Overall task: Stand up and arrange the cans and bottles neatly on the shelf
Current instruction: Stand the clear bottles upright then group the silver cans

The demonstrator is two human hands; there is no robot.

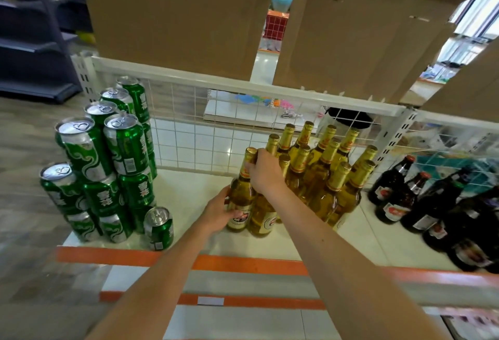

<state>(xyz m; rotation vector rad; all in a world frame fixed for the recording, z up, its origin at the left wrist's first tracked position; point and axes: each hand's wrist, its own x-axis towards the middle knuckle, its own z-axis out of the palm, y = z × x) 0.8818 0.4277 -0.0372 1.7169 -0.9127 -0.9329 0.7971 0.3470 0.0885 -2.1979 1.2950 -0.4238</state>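
My left hand [220, 211] grips the amber bottle [241, 196] at its base; my right hand [266, 171] grips its neck, upright on the shelf [189, 194].

Two large brown cardboard sheets [172, 10] rise behind a white wire-mesh back panel [189, 129]. A dark grey shelving unit [29, 42] stands at left on grey wood-look flooring [24, 134]. Bright windows [483, 7] light the upper right.

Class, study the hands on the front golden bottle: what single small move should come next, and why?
Probably settle the golden bottle upright against its neighbour and let go. The left hand holds its body, the right hand grips its neck, and it stands at the front-left corner of the bottle group.
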